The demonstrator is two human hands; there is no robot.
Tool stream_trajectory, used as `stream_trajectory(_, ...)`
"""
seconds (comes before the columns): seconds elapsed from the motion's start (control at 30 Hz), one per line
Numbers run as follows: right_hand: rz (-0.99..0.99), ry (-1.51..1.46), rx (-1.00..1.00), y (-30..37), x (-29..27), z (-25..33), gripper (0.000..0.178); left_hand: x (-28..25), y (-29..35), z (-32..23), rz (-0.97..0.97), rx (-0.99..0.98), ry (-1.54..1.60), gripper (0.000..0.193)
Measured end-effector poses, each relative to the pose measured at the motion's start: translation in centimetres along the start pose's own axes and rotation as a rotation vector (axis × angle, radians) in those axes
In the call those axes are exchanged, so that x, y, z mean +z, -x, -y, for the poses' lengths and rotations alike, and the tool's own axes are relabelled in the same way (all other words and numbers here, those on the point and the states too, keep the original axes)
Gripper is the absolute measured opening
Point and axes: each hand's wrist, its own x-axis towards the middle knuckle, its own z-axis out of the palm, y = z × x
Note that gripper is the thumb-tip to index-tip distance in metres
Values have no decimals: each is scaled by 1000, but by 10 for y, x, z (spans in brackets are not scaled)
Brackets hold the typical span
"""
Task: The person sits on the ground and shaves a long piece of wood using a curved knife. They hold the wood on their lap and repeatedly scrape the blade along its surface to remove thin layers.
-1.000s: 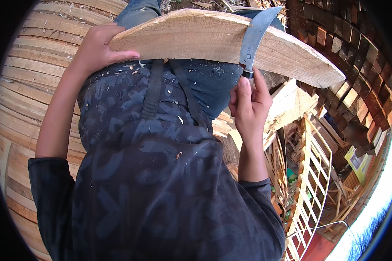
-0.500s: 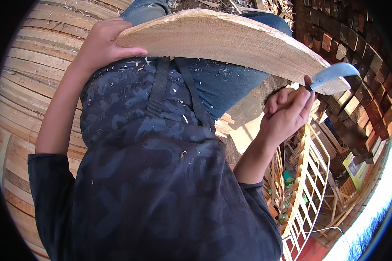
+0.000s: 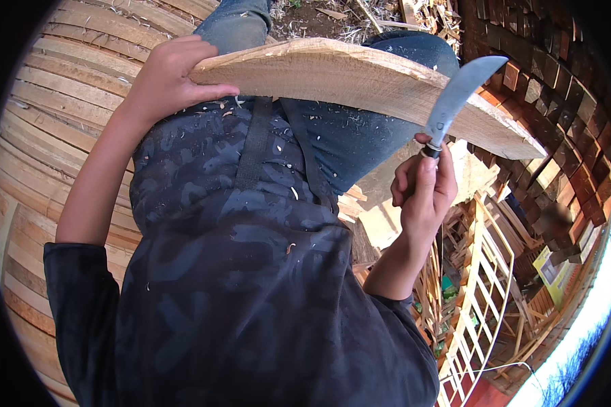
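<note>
A long pale wooden board [image 3: 332, 78] with a curved, rough far edge lies across my lap. My left hand [image 3: 178, 76] grips its left end, thumb on the near side and fingers over the far side. In my right hand [image 3: 424, 188] is a knife [image 3: 458, 95] with a broad curved blade; the fingers are wrapped round the handle, which is mostly hidden. The blade points up and to the right, overlapping the right part of the board in view. Whether it touches the wood I cannot tell.
Rows of wooden slats [image 3: 54, 122] fill the left side. Stacked dark wood blocks [image 3: 557, 88] stand at the right. A pale lattice frame [image 3: 478, 305] and loose wood strips lie at the lower right. Wood shavings [image 3: 380, 34] are scattered beyond my legs and over my clothes.
My right hand has drawn back to the left and lower, and the knife blade has swung more upright. The board's right end has dropped slightly and its face shows narrower; my left hand stays on it.
</note>
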Motion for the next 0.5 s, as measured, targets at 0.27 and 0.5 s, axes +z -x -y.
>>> stream_trajectory(0.27,115,-163,223,13,38,2,23,5,-6,2,-9,10,1,45)
stream_trajectory(0.5,-33,62,102,-4,18,-11,15,5,-4,1,-19,-24,-17,44)
